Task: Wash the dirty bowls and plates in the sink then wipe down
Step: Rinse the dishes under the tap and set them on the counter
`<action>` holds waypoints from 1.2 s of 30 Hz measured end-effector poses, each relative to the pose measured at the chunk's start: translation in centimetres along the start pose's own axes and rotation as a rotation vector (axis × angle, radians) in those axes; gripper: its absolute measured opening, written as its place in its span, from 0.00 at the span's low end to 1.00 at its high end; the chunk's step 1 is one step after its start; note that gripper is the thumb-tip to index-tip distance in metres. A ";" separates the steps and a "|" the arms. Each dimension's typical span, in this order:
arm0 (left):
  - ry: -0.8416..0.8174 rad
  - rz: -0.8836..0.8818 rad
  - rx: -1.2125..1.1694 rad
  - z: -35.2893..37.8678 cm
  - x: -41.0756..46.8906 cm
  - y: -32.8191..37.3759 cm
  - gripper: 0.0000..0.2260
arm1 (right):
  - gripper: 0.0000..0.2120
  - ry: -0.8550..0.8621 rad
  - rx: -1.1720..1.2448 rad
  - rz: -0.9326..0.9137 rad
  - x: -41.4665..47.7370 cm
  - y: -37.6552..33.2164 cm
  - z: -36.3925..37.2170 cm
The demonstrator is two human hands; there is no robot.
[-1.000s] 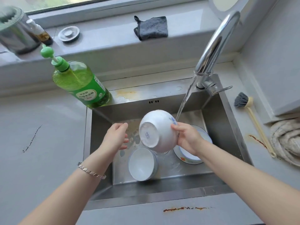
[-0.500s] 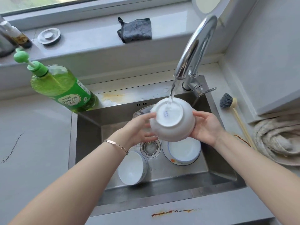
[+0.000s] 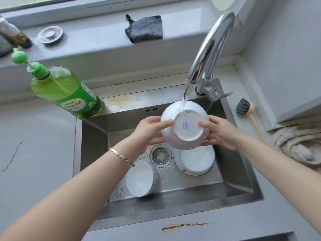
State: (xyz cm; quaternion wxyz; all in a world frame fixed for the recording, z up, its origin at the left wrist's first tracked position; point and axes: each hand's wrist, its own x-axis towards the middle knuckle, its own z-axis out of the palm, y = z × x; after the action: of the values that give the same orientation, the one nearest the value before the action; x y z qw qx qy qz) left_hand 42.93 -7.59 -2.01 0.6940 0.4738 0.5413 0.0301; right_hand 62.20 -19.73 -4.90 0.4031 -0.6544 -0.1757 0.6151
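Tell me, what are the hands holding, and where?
Both hold one white bowl upside down under running water: left hand and right hand on opposite sides.

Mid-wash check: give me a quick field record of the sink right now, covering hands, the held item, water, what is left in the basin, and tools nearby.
held item: white bowl, base up, under the tap
left hand: gripping bowl's left side
right hand: gripping bowl's right side
water: running from faucet onto the bowl
in sink: second bowl on its side; plate flat
drain: uncovered
soap bottle: counter, left of sink
dish brush: counter, right
grey cloth: window ledge
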 end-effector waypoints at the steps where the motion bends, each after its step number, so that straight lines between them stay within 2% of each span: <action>1: 0.040 0.004 -0.031 -0.6 -0.3 -0.1 0.24 | 0.22 0.025 -0.019 -0.024 0.5 -0.2 0.5; 4: 0.134 0.015 -0.069 -2.7 -1.1 -0.4 0.17 | 0.17 0.106 -0.061 -0.103 2.1 -1.0 2.1; 7: 0.200 0.001 -0.031 -4.4 -1.8 -0.9 0.14 | 0.21 0.127 -0.097 -0.165 3.2 -2.0 3.6; 13: 0.265 -0.060 -0.081 -5.5 -2.1 -1.6 0.13 | 0.22 0.119 -0.258 -0.326 2.2 -3.0 4.2; 16: 0.152 -0.126 -0.190 -4.1 -2.6 -0.9 0.15 | 0.23 0.128 -0.404 -0.414 0.1 -2.6 3.2; 20: -0.114 -0.291 -0.191 -1.5 -2.6 0.1 0.28 | 0.29 0.202 -0.599 -0.550 -2.9 -1.1 2.2; 22: -0.156 -0.331 -0.222 -0.3 -2.6 0.3 0.23 | 0.30 0.214 -0.752 -0.714 -4.0 0.0 2.0; 24: -0.147 -0.325 -0.273 0.7 -2.8 0.2 0.11 | 0.31 0.186 -0.833 -0.846 -4.4 1.6 1.7; 25: -0.137 -0.307 -0.297 1.0 -2.8 -0.1 0.08 | 0.32 0.158 -0.812 -0.832 -4.6 2.2 1.7; 27: -0.090 -0.216 -0.281 1.3 -2.7 -1.1 0.12 | 0.38 0.104 -0.616 -0.663 -4.9 3.1 1.6; 29: -0.029 -0.061 -0.201 1.3 -2.7 -2.0 0.16 | 0.46 0.067 -0.212 -0.365 -4.8 3.5 1.9; 31: -0.008 0.090 -0.134 1.2 -2.7 -2.4 0.18 | 0.50 -0.056 0.298 -0.055 -4.2 3.7 2.4; 33: -0.029 0.215 -0.111 0.9 -2.8 -2.7 0.20 | 0.46 -0.193 0.548 0.079 -3.4 4.2 2.9; 34: -0.053 0.267 -0.116 0.7 -2.8 -2.7 0.21 | 0.42 -0.208 0.591 0.060 -3.1 4.6 3.3; 36: -0.092 0.337 -0.136 0.1 -2.6 -2.6 0.22 | 0.30 -0.136 0.622 -0.050 -2.6 4.8 4.2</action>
State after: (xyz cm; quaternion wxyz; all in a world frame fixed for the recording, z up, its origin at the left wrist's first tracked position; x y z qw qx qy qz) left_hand 40.73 -10.56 -1.89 0.7337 0.5105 0.4187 0.1607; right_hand 56.47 -23.25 -6.36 0.5862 -0.4526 -0.0217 0.6716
